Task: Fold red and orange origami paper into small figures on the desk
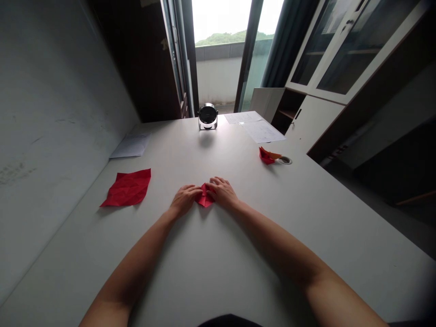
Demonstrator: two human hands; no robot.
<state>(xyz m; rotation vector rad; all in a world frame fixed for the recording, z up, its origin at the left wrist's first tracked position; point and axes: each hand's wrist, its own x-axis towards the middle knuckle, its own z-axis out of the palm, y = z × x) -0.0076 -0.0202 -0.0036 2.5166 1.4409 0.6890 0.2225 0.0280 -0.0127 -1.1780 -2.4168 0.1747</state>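
A small piece of folded red paper (205,200) rests on the table in front of me, with creases and a point toward me. My left hand (185,198) grips its left side, fingertips over the edge. On the opposite side, my right hand (223,192) has its fingers curled over the paper's right part and covers some of it. Both thumbs are hard to make out. To the left lies a creased sheet of red paper (128,187), opened out, its edges lifting slightly off the table.
On the right of the white table (218,268) sit a folded red and orange paper boat (267,156) and a roll of tape (285,160). A small round black device on a stand (207,116) is at the back. White papers (262,131) lie back right, others (130,146) back left.
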